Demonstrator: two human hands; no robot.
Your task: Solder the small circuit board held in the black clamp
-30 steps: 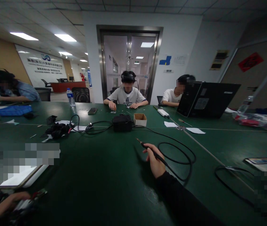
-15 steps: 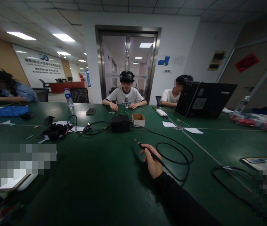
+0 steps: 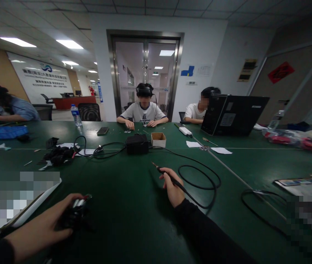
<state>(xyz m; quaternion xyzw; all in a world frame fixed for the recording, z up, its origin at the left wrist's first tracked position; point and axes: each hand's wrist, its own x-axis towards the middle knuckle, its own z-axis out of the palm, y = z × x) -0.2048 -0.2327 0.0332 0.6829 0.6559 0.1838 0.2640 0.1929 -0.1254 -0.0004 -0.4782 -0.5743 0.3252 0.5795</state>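
Note:
My right hand (image 3: pixel 173 187) is closed around a soldering iron (image 3: pixel 171 178), its bare tip pointing up and left above the green table (image 3: pixel 134 190). The iron's black cord loops over the tabletop to the right. At the lower left, my left hand (image 3: pixel 50 223) grips a dark bundle of black cables (image 3: pixel 76 214) with a small shiny part at its top. Some of its fingers are hidden behind the bundle. Beyond my right hand stand a black box (image 3: pixel 137 143) with a cord running from it and a small open cardboard box (image 3: pixel 158 140).
Left lies a device with a blurred screen (image 3: pixel 58 183); a black cable bundle (image 3: pixel 59 154) sits farther back. A large black case (image 3: pixel 233 115) stands at the right. Paper slips (image 3: pixel 221 150) and a phone (image 3: pixel 102 131) lie about. Co-workers sit around the table, one directly opposite (image 3: pixel 145 112).
My left hand has come in from the lower left edge, carrying the black cable bundle. The view has turned slightly right; my right hand keeps its hold on the soldering iron.

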